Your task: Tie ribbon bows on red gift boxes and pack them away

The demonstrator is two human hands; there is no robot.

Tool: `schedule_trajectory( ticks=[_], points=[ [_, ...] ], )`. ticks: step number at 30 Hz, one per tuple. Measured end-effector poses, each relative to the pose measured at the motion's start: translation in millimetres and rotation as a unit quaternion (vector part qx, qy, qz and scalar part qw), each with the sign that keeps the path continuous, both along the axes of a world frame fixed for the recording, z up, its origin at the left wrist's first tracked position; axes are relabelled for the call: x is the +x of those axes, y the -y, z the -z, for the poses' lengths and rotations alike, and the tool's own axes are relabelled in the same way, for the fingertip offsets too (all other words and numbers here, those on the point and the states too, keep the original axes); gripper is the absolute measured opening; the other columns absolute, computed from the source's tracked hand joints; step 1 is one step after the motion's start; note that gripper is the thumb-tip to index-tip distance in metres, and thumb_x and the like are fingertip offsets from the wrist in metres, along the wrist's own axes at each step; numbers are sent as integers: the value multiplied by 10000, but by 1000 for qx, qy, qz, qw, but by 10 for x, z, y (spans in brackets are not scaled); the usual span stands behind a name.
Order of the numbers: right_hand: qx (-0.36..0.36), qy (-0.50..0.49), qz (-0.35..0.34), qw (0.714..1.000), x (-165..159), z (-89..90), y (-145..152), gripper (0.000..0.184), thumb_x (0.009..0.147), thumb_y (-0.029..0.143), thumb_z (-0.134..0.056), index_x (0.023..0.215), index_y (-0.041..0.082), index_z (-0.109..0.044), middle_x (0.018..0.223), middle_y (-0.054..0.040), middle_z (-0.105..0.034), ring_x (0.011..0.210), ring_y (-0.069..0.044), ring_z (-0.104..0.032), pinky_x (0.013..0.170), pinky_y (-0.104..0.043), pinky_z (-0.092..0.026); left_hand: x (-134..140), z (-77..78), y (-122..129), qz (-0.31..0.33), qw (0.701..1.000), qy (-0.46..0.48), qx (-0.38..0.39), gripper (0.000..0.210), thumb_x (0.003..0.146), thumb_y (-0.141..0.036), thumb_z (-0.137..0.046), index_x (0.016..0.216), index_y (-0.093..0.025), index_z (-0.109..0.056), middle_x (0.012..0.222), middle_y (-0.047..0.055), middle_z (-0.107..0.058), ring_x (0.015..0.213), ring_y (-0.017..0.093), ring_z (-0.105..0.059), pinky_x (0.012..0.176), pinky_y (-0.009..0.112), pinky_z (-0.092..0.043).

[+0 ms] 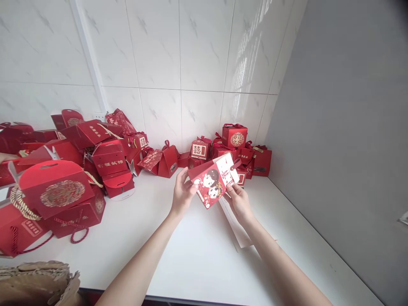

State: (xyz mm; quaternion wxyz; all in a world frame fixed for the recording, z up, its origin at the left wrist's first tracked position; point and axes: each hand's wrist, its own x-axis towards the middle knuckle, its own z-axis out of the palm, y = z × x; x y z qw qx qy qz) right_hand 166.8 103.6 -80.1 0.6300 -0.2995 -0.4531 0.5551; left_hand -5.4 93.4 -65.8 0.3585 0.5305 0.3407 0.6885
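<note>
Above the white table I hold a red gift box (208, 185) printed with two cartoon figures, tilted, with a white panel and a ribbon at its upper right. My left hand (184, 191) grips its left edge, thumb on the front and fingers behind. My right hand (238, 202) pinches the lower right side near the white panel. Below my right hand a flat pale strip of card (235, 225) lies on the table, partly covered by my right forearm.
Red gift boxes with cord handles (59, 193) are heaped on the left. Small ribbon-tied boxes (234, 137) are stacked against the tiled wall. A torn cardboard carton (38, 282) stands at the lower left. A grey partition (338, 127) borders the right. Part of another person's hand (7, 157) shows at the left edge.
</note>
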Motion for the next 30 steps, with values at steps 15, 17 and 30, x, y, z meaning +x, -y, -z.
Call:
schedule_trajectory(
  ticks=[15,17,30],
  points=[
    [-2,-69,-40,997,5,8,-46,318,621,314,-765,895,220,-633,975,-22,-642,943,-180,-579,879,-323,-478,-7,75,76,-64,914,-264,303,790,598,-171,-641,1326,-182,-334,1309,145,-470,1194,283,-474,972,408,-429],
    [0,-72,-45,996,14,18,-50,304,635,330,-763,889,225,-632,944,-14,-641,908,-172,-579,859,-333,-486,-2,72,73,-68,914,-261,302,768,601,-181,-641,1306,-181,-338,1283,146,-479,1162,279,-491,949,407,-438],
    [-24,-25,56,998,64,-22,-33,296,657,457,-727,819,229,-633,917,-5,-648,789,-162,-569,671,-262,-463,-144,-12,-55,96,986,-113,-74,590,661,-361,-644,1179,-187,-423,1128,92,-546,1053,259,-529,870,365,-431]
  ],
)
